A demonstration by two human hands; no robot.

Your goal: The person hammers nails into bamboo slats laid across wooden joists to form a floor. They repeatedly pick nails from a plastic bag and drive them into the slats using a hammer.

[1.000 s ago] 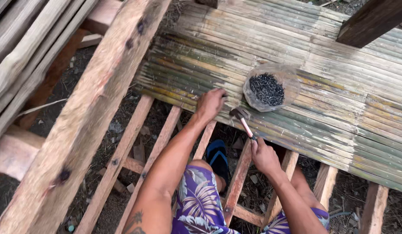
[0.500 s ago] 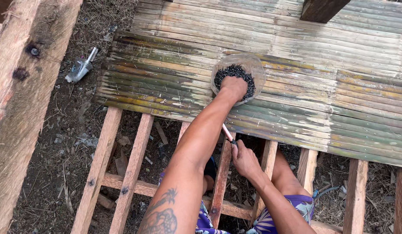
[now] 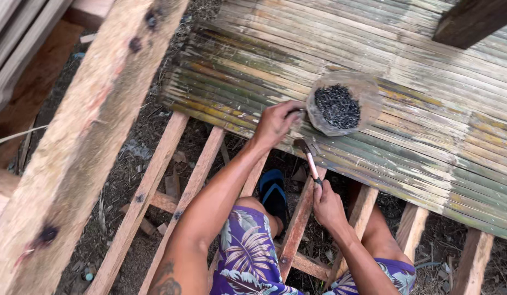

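Hammer [image 3: 308, 158] in right hand [image 3: 328, 205]

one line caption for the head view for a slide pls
Left hand rests on split-bamboo flooring beside a bag of nails; right hand holds a hammer.

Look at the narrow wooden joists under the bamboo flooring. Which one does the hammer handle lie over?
The joist between the person's knees, beside the blue sandal. The hammer in the right hand lies above it; the others stand clear.

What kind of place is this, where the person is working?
Probably an outdoor building site for a raised bamboo floor. Split bamboo slats lie over bare wooden joists above dirt ground, and the right hand holds a hammer beside a bag of nails.
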